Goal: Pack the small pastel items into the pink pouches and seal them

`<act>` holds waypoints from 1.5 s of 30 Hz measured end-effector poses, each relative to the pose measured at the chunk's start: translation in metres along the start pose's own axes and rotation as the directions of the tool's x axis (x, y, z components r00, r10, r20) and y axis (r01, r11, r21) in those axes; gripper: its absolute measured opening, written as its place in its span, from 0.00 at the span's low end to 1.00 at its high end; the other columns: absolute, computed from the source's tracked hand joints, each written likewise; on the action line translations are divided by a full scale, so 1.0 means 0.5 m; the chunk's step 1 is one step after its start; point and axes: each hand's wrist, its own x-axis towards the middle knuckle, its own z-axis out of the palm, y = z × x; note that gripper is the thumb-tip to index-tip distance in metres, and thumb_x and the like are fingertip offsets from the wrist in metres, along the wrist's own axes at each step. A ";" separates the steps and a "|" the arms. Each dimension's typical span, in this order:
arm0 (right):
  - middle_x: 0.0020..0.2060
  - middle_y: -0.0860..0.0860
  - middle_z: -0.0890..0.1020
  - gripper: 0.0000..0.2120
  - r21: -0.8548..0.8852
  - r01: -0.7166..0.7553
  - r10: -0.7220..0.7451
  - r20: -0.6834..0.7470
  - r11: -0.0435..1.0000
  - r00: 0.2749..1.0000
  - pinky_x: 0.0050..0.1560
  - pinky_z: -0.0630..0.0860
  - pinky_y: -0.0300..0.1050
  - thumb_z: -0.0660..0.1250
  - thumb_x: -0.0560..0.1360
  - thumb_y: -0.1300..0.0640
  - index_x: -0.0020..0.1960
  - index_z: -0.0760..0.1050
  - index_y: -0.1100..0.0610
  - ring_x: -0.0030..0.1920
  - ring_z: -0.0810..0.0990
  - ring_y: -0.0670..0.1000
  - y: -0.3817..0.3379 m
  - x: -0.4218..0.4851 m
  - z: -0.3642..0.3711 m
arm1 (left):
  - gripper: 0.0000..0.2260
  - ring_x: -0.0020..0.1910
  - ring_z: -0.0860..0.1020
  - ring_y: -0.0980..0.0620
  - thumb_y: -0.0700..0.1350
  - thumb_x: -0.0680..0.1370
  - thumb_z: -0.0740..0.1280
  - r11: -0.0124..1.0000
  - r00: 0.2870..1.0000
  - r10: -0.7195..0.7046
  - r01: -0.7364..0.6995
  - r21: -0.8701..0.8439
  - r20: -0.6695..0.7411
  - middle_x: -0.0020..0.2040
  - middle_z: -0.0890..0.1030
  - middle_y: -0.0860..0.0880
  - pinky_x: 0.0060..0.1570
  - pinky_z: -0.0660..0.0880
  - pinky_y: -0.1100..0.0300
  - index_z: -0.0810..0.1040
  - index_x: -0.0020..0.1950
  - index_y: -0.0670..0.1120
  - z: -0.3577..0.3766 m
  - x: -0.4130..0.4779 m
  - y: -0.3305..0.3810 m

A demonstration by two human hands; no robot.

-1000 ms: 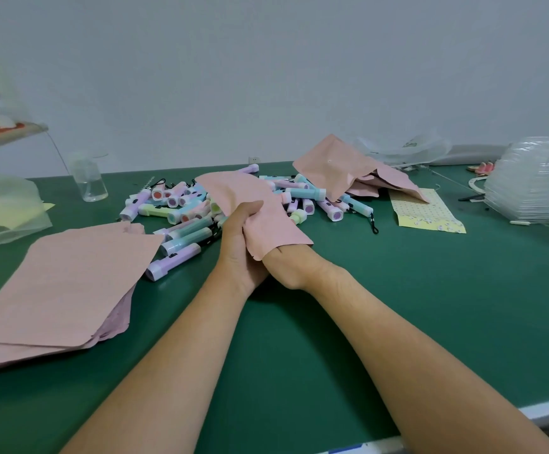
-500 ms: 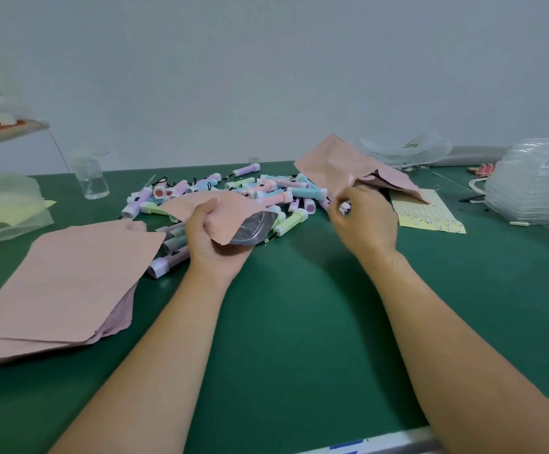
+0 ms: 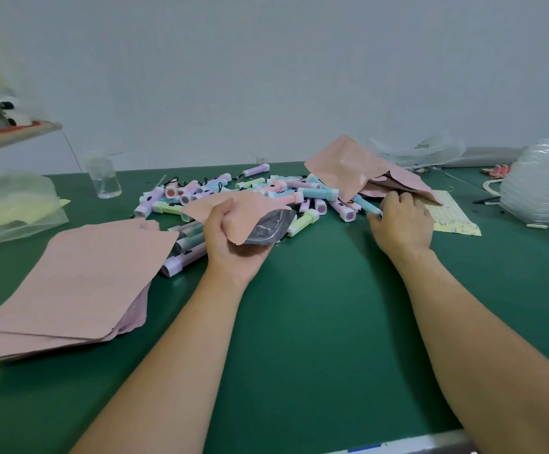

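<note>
My left hand [image 3: 230, 239] grips a pink pouch [image 3: 234, 211] whose mouth gapes open to the right, showing its silver lining [image 3: 268, 227]. A heap of small pastel flashlight-like items [image 3: 266, 194] in lilac, blue, pink and green lies just beyond it on the green table [image 3: 315, 322]. At the heap's right edge, my right hand [image 3: 402, 221] curls its fingers around a blue item [image 3: 366, 204]. A stack of flat pink pouches [image 3: 79, 283] lies at the left. More pink pouches [image 3: 358, 168] are piled behind my right hand.
A clear plastic cup [image 3: 104, 175] stands at the back left, near a clear bag with yellow contents [image 3: 7, 204]. A yellow patterned sheet [image 3: 453, 217] lies right of my right hand. Stacked clear plastic trays [image 3: 542, 181] fill the far right. The table's front edge [image 3: 397, 447] runs below my forearms.
My right hand came out of the pouch and moved right to the heap's edge, where it now closes on a blue item. My left hand keeps holding the pouch open.
</note>
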 end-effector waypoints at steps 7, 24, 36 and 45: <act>0.50 0.54 0.85 0.09 0.006 0.023 -0.023 0.058 1.000 0.998 0.79 0.51 0.62 0.62 0.83 0.50 0.58 0.78 0.52 0.57 0.80 0.59 0.003 0.023 0.032 | 0.23 0.53 0.83 0.38 0.49 0.73 0.74 1.000 1.000 -0.014 0.015 0.024 -0.008 0.54 0.85 0.39 0.60 0.80 0.40 0.78 0.67 0.45 0.003 0.000 -0.004; 0.44 0.53 0.77 0.12 0.801 0.345 0.280 -0.519 0.490 0.808 0.41 0.70 0.36 0.58 0.81 0.62 0.63 0.71 0.62 0.42 0.79 0.47 -0.041 -0.012 -0.083 | 0.30 0.57 0.82 0.37 0.48 0.74 0.74 0.999 0.999 -0.036 0.036 0.007 -0.025 0.60 0.82 0.39 0.52 0.83 0.44 0.74 0.76 0.45 0.011 -0.006 -0.008; 0.51 0.58 0.79 0.09 0.861 0.238 -0.059 -0.237 0.450 0.970 0.53 0.77 0.56 0.57 0.85 0.62 0.62 0.73 0.57 0.49 0.81 0.56 -0.119 -0.070 -0.011 | 0.36 0.57 0.82 0.38 0.48 0.69 0.75 0.999 0.999 -0.049 0.049 0.012 0.012 0.60 0.82 0.40 0.59 0.80 0.43 0.73 0.77 0.45 0.012 -0.011 -0.010; 0.44 0.54 0.83 0.19 0.829 0.083 -0.154 0.004 0.553 0.988 0.51 0.74 0.51 0.55 0.87 0.51 0.51 0.79 0.62 0.45 0.77 0.55 -0.131 -0.072 -0.001 | 0.38 0.57 0.82 0.37 0.47 0.66 0.77 0.999 0.999 -0.049 0.049 -0.018 0.016 0.59 0.83 0.40 0.58 0.81 0.42 0.74 0.77 0.46 0.012 -0.013 -0.009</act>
